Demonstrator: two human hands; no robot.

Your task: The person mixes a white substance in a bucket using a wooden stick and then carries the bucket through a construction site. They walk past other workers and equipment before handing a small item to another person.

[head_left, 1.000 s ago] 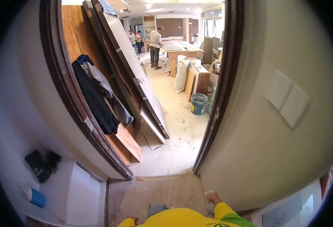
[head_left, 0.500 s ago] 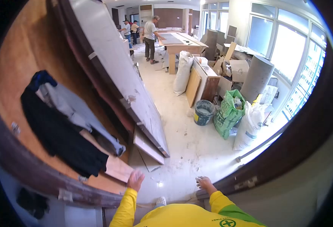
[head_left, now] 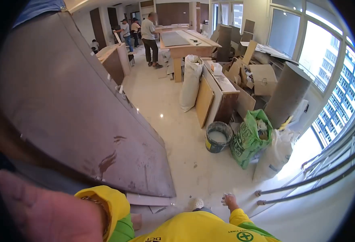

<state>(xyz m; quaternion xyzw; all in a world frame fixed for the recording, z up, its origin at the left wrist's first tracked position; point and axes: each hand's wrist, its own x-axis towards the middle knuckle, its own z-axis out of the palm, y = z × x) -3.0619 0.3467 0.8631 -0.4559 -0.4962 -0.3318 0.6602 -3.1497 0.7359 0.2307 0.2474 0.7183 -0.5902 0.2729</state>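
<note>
My left hand (head_left: 50, 207) is raised large and blurred at the lower left, palm showing, near the lower edge of a big grey-brown panel (head_left: 76, 101). Part of its fingers runs into the dark border, and nothing shows in its palm. Low in the centre right hangs my right hand (head_left: 229, 199), small, fingers apart and holding nothing, over the pale floor (head_left: 185, 161). Both sleeves are yellow and green. Dark smears mark the panel's face. A light shoe (head_left: 198, 203) shows between my hands.
A black bucket (head_left: 217, 137), green sack (head_left: 250, 139) and white sack (head_left: 272, 161) stand right of centre. Metal poles (head_left: 310, 185) lie at the right. A person (head_left: 148, 36) stands at a wooden table (head_left: 193, 49). More people are at the back left.
My view has moved forward past the dark frame. The hanging clothes have left view, and the panel fills the left side. My left hand has come up much closer to the camera.
</note>
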